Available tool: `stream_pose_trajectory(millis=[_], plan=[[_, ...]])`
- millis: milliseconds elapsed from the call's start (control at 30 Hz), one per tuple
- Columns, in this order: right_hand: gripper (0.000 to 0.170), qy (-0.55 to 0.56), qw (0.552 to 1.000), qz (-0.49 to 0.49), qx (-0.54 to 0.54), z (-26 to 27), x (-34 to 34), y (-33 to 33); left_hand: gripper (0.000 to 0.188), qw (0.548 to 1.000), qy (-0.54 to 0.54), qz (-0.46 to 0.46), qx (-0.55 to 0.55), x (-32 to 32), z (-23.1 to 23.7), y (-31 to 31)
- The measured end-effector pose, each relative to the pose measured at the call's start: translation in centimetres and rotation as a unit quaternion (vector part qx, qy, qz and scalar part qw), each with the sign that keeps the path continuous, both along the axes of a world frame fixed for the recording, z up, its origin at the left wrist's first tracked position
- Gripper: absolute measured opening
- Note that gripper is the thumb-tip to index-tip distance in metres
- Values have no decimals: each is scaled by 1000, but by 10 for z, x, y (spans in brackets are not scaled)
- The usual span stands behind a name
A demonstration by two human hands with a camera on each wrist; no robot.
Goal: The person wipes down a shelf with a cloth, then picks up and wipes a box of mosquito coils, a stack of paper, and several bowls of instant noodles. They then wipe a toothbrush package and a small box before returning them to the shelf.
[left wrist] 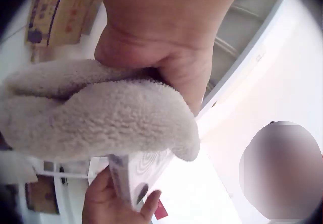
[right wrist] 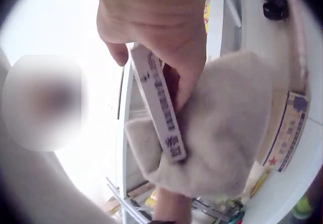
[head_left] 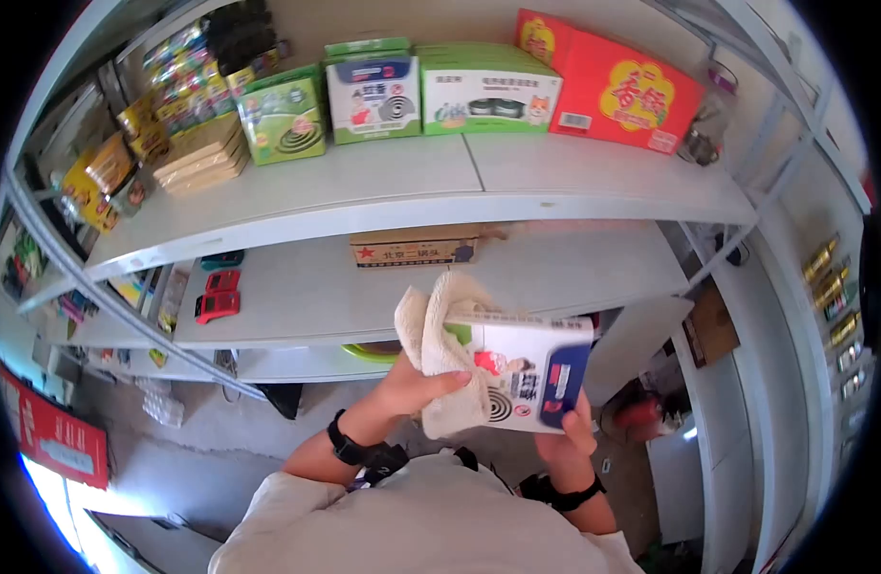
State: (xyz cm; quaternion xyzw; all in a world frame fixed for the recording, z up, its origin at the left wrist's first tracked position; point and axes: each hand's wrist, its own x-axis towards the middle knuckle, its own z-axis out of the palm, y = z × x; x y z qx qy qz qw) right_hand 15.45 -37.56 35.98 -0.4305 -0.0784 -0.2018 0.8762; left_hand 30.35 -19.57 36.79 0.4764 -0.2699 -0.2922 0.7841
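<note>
My left hand (head_left: 414, 386) grips a cream terry cloth (head_left: 429, 330), thumb on its near side. The cloth is folded over the left end of a mosquito coil box (head_left: 525, 368), white and blue with a coil printed on it. At the box's lower right corner my right hand (head_left: 572, 432) pinches it between thumb and fingers. Held tilted, the box is in front of the shelves. In the left wrist view the thick cloth (left wrist: 111, 118) covers most of the box; the right wrist view shows the box's narrow printed side (right wrist: 159, 105) against the cloth.
Along the upper shelf (head_left: 383, 177) stand green boxes (head_left: 287, 115), another white and blue coil box (head_left: 374, 96) and a red carton (head_left: 622, 86). A brown carton (head_left: 414, 249) sits on the middle shelf, with red items (head_left: 219, 297) at its left. Metal uprights flank the shelving.
</note>
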Motion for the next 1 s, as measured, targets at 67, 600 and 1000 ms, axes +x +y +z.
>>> stream_pose_trajectory(millis=[67,600,1000], plan=[[50,-6,997,74,-12,4,2,-6,68,989,-137,43,30,4,21,19],[50,149,985,-83,26,21,90,200,60,971,80,203,-98,-19,5,190],[46,187,979,38,74,18,102,314,54,970,-10,234,-61,-37,-28,268]])
